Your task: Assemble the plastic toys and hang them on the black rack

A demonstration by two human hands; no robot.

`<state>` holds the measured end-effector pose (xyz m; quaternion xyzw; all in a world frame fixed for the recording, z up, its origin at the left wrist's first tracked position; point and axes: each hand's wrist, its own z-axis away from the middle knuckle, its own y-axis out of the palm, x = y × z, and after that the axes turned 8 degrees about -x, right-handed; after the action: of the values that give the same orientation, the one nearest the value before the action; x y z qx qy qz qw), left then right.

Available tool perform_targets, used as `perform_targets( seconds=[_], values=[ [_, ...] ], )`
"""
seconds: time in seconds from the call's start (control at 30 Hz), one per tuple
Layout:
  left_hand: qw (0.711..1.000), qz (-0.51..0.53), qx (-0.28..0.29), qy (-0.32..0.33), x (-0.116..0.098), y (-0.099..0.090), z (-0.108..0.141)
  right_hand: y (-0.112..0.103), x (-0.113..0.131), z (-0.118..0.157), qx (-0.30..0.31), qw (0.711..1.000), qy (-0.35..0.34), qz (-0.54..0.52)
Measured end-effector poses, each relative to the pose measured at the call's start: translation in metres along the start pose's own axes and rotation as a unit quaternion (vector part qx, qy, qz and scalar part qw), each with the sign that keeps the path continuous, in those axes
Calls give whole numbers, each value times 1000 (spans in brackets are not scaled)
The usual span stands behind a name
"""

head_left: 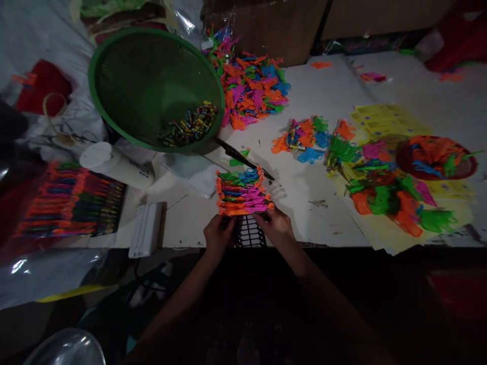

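Note:
A stack of small plastic toys (243,193) in orange, pink, blue and green lies in rows on a black grid rack (250,234) at the table's front edge. My left hand (219,234) is closed at the stack's near left corner. At the near right corner my right hand (279,226) is closed too, its fingers against the orange and pink row. Both hands' fingertips are partly hidden by the toys and the dim light. Just beyond the stack lies a thin dark tool (243,158), pointing toward the green basket.
A large green basket (95,96) holds small multicoloured cylinders (194,124). Piles of loose plastic pieces (254,88) lie behind and to the right, some on yellow sheets (391,121) and in a red basket (470,170). A white bottle (114,165) and white power strip (145,230) are left.

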<state>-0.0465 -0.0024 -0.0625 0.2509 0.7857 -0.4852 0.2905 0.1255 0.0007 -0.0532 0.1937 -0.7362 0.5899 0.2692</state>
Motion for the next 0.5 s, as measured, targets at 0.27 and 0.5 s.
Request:
perform_targets(
  seconds=[0.27,0.5],
  values=[
    [1000,16,1,-22,1,1,1,14,-8,2,-35,997,-64,-4],
    [998,29,23,-52,4,3,3,-4,-17,-8,66,994,-45,-79]
  ],
)
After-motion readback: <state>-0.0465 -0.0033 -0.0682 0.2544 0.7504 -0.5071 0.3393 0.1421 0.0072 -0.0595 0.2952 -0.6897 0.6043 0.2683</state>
